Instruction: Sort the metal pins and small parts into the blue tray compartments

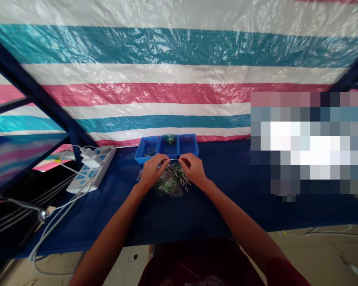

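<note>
Over the table, my left hand (pixel 153 170) and my right hand (pixel 193 170) pinch opposite ends of a thin silver rod (pixel 174 159), held level between them. Its exact kind is too small to make out. Beneath my hands lies a loose pile of short black-and-silver rods (pixel 183 180). Green pieces (pixel 166 185) and a small clear plastic bag (pixel 176 190) lie beside the pile. Just beyond my fingers stands a blue three-part tray (pixel 139 160). A few thin rods (pixel 150 152) are in its left compartment, and a green bundle (pixel 170 139) sits at the back of the middle one.
A white power strip (pixel 91 172) with plugs lies on the left, its cables (pixel 52 224) trailing over the table's front edge. A striped plastic sheet (pixel 167 93) hangs behind the dark blue tabletop (pixel 226 159). Blue frame posts (pixel 52 101) slope at the sides. The right side is blurred into blocks.
</note>
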`<state>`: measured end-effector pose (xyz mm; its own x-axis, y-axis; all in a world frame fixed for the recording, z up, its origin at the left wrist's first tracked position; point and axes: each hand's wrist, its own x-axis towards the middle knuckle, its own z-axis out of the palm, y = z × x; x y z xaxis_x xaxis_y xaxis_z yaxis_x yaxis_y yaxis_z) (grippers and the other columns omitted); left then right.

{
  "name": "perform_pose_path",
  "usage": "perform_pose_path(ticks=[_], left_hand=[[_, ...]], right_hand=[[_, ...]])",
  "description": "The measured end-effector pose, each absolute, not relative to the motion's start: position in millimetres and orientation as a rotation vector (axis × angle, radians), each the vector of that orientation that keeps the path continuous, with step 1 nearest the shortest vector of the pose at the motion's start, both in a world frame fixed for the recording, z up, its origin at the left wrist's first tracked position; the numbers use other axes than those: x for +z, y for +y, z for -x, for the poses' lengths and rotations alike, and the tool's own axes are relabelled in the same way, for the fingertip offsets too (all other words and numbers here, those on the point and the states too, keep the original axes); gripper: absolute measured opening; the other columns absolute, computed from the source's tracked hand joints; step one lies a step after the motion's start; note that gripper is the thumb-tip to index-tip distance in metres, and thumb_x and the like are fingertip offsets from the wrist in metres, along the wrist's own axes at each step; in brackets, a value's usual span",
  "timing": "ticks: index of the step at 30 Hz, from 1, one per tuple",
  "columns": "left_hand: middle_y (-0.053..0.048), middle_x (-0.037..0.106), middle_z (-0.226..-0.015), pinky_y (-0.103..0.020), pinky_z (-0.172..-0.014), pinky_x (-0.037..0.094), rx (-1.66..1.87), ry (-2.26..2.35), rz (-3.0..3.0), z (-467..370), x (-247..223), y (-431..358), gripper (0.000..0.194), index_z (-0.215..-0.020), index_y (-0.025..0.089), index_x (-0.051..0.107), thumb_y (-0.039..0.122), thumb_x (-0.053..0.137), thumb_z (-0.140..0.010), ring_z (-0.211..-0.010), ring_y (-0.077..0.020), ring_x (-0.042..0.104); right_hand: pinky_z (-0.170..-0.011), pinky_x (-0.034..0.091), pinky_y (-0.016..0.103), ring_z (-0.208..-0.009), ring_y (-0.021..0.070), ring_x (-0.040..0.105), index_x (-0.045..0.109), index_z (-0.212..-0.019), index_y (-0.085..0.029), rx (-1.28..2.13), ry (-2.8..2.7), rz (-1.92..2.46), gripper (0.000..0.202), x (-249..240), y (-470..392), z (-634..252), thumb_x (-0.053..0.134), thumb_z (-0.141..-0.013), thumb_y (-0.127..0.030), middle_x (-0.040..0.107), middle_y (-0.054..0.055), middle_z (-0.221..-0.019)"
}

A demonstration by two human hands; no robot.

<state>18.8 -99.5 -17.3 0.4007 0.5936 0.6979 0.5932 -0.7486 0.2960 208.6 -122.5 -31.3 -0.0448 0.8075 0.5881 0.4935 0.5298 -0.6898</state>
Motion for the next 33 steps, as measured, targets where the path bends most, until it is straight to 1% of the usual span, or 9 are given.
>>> perform_pose_path(ticks=[2, 7, 13, 21, 27, 33], left_hand=[[-0.004, 0.067, -0.082, -0.026, -0.068, 0.049, 1.312, 1.098, -2.635, -18.7, -16.7, -99.9, 0.019, -0.090, 0.018, 0.061, 0.031, 0.050, -0.097, -0.072, -0.0144, 0.062], [-0.005, 0.068, -0.084, -0.028, -0.074, 0.050, 1.320, 1.080, -2.614, -18.1, -16.8, -99.7, 0.019, -0.090, 0.018, 0.061, 0.030, 0.050, -0.097, -0.078, -0.0158, 0.064], [-0.004, 0.067, -0.081, -0.027, -0.068, 0.050, 1.308, 1.142, -2.533, -20.5, -15.1, -103.0, 0.022, -0.088, 0.018, 0.061, 0.034, 0.049, -0.097, -0.072, -0.0148, 0.062], [-0.003, 0.067, -0.081, -0.027, -0.067, 0.049, 1.300, 1.159, -2.495, -22.0, -14.6, -105.2, 0.024, -0.087, 0.018, 0.062, 0.035, 0.048, -0.097, -0.071, -0.0149, 0.062], [-0.003, 0.066, -0.080, -0.026, -0.067, 0.048, 1.309, 1.136, -2.501, -22.0, -14.5, -105.6, 0.021, -0.088, 0.018, 0.061, 0.033, 0.049, -0.097, -0.071, -0.0146, 0.061], [-0.002, 0.066, -0.079, -0.026, -0.067, 0.048, 1.307, 1.139, -2.516, -21.3, -15.9, -104.0, 0.022, -0.087, 0.018, 0.062, 0.034, 0.049, -0.097, -0.070, -0.0145, 0.061]], right_hand=[[-0.069, 0.047, 0.028, -0.070, 0.0159, 0.059, 0.065, -0.085, -0.020, 0.362, -1.694, 1.093, 0.020, -31.0, -122.8, -208.6, 0.050, -0.093, -0.030, 0.066, 0.004, -0.080], [-0.067, 0.047, 0.028, -0.068, 0.0158, 0.059, 0.065, -0.085, -0.020, 0.348, -1.688, 1.090, 0.020, -29.5, -123.8, -208.2, 0.049, -0.093, -0.031, 0.065, 0.004, -0.079], [-0.068, 0.049, 0.028, -0.070, 0.0163, 0.062, 0.066, -0.088, -0.019, 0.369, -1.661, 1.110, 0.019, -29.1, -124.0, -207.3, 0.051, -0.092, -0.031, 0.067, 0.005, -0.081], [-0.066, 0.049, 0.027, -0.066, 0.0158, 0.061, 0.067, -0.094, -0.019, 0.392, -1.632, 1.119, 0.021, -29.7, -123.8, -207.0, 0.051, -0.091, -0.032, 0.067, 0.005, -0.080], [-0.067, 0.049, 0.028, -0.067, 0.0159, 0.061, 0.066, -0.094, -0.019, 0.398, -1.623, 1.106, 0.020, -30.4, -123.4, -207.7, 0.052, -0.091, -0.032, 0.067, 0.004, -0.079], [-0.070, 0.050, 0.028, -0.072, 0.0169, 0.064, 0.066, -0.091, -0.019, 0.398, -1.625, 1.109, 0.019, -30.8, -123.2, -207.9, 0.051, -0.091, -0.032, 0.069, 0.005, -0.083]])
